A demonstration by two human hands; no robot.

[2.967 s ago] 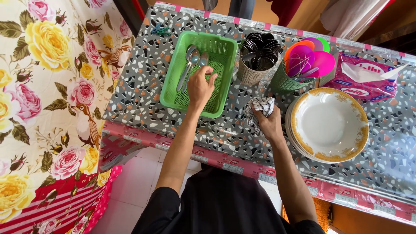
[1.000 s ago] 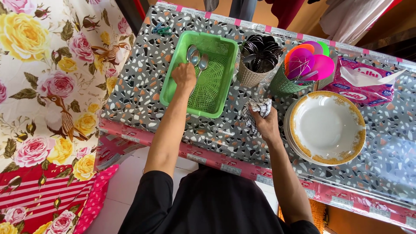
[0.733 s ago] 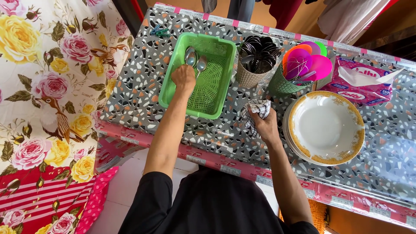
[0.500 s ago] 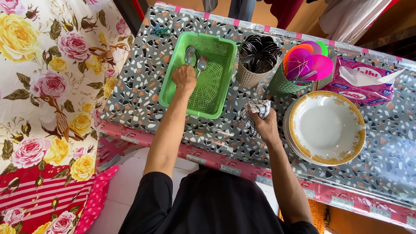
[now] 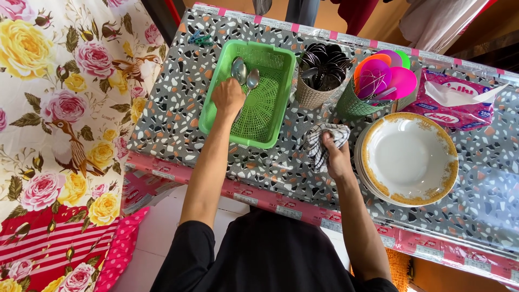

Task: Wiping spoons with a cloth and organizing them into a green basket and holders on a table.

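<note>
Reaching into the green basket [image 5: 265, 116], the left hand [image 5: 228, 96] closes its fingers around the handles of the metal spoons [image 5: 245, 74], whose bowls lie at the basket's far end. The right hand [image 5: 335, 158] rests on the speckled tabletop [image 5: 173, 103] — curled tightly around a striped cloth [image 5: 322, 141], just beside a stack of white plates [image 5: 409, 159] with gold rims. Behind the cloth stand a woven holder [image 5: 319, 81] of dark cutlery and a green cup [image 5: 359, 103] of bright plastic spoons — a pink tissue pack [image 5: 459, 103] lies farther right.

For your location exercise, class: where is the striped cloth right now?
In the head view, the striped cloth is bunched in the right hand, on the table between the green basket and the white plates.
</note>
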